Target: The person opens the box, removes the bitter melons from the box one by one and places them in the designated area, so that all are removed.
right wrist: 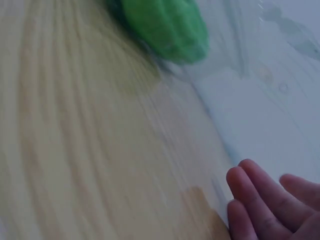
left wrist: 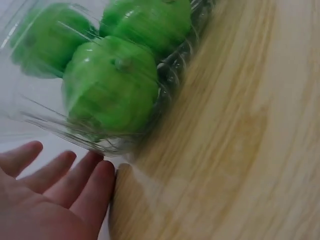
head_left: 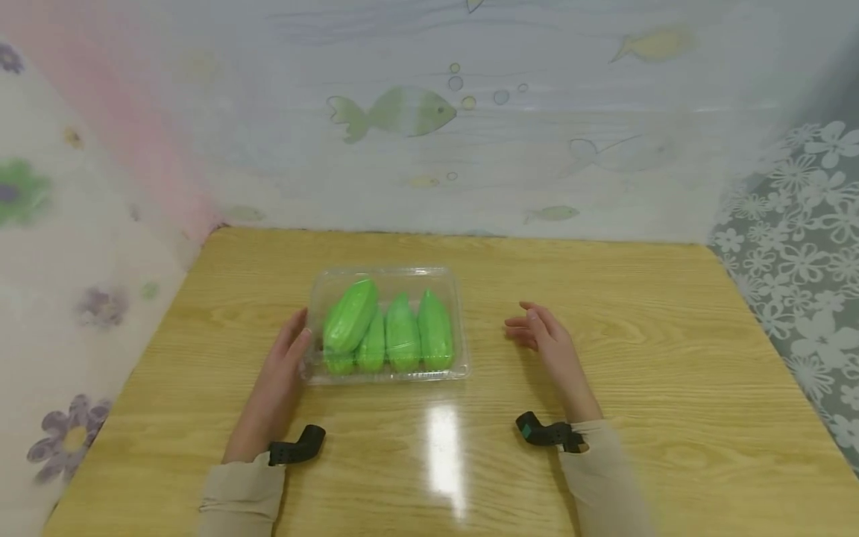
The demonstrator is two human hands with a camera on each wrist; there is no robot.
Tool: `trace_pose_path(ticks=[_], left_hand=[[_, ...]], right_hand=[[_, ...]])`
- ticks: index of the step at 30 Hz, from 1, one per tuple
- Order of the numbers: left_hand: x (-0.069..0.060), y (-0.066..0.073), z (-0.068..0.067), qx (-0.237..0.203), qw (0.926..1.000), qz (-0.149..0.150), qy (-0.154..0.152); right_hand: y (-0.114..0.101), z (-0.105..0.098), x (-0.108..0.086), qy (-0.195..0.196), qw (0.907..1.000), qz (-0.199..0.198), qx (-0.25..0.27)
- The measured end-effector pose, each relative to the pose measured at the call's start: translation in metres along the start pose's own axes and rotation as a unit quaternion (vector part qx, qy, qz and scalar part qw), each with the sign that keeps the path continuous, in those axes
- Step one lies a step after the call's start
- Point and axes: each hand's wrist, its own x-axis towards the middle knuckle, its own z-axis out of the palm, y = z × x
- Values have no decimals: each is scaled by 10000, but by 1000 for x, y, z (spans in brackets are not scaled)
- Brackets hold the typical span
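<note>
A clear plastic box [head_left: 463,335] holds several bright green, elongated, ribbed vegetable-like pieces [head_left: 403,335] with pointed tips; their exact kind is unclear. One piece [head_left: 352,316] lies tilted on top of the others at the left. My left hand [head_left: 285,365] is at the box's left side, its fingers loosely extended. In the left wrist view, the fingertips [left wrist: 102,170] are at the box's lower edge, seemingly touching it. Apart from the box, to its right, my right hand [head_left: 550,347] hovers with relaxed fingers and holds nothing.
The box stands on a wood-grain table [head_left: 637,335]. Behind the table is a pale wall [head_left: 403,186] with painted fish. Flowered surfaces flank both sides. Each wrist wears a black camera mount [head_left: 298,445], and light glares off the table's front middle.
</note>
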Motion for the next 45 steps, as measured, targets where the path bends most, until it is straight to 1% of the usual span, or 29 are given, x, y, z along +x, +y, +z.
trace_pose_path(ticks=[1, 5, 7, 9, 11, 12, 14, 17, 19, 20, 21, 25, 27, 30, 32, 34, 38, 40, 42, 45], left_hand=[[0, -1, 1, -156, 9999, 21, -24], [-3, -4, 4, -259, 9994, 208, -1], [-5, -4, 4, -294, 9991, 305, -26], [-7, -5, 3, -494, 9973, 514, -185], [-10, -4, 1, -718, 9942, 705, -372], [-11, -4, 1, -822, 9925, 783, -449], [-12, -5, 0, -1060, 9879, 943, -632], [-14, -7, 0, -1155, 9865, 948, -672], [-15, -8, 1, -1232, 9853, 963, -691], [-16, -7, 2, -1268, 9850, 944, -699], [-17, -7, 2, -1292, 9848, 925, -696], [-21, -7, 3, -1447, 9823, 949, -718], [-22, -8, 4, -1483, 9815, 954, -745], [-22, -10, 5, -1493, 9809, 962, -798], [-21, -11, 5, -1443, 9818, 939, -797], [-21, -13, 4, -1388, 9828, 937, -782], [-21, -15, 3, -1238, 9845, 970, -770], [-21, -16, 3, -1089, 9866, 973, -726], [-21, -17, 4, -901, 9897, 900, -660], [-21, -18, 6, -646, 9936, 721, -587]], right_hand=[[0, 5, 0, -44, 9999, -16, 152], [-1, 28, -2, -422, 9966, -228, 668], [-2, 40, -5, -775, 9913, -352, 1002], [-6, 51, -9, -1160, 9851, -317, 1233], [-13, 61, -15, -1451, 9811, -136, 1274], [-17, 65, -18, -1572, 9802, -35, 1206], [-25, 71, -23, -1691, 9812, 121, 918], [-33, 74, -29, -1695, 9845, 73, 436], [-36, 75, -30, -1646, 9859, -14, 287], [-36, 75, -31, -1630, 9862, -51, 297], [-36, 76, -31, -1625, 9862, -63, 324], [-31, 78, -29, -1681, 9830, 17, 738], [-25, 78, -28, -1716, 9797, 72, 1036], [-15, 77, -26, -1709, 9765, 120, 1305], [-10, 77, -25, -1728, 9744, 63, 1438], [-8, 76, -25, -1703, 9750, 34, 1430], [-7, 75, -27, -1725, 9742, -76, 1456], [-8, 76, -28, -1733, 9742, -104, 1440], [-8, 75, -29, -1694, 9759, -106, 1368], [-8, 75, -30, -1540, 9809, -18, 1185]])
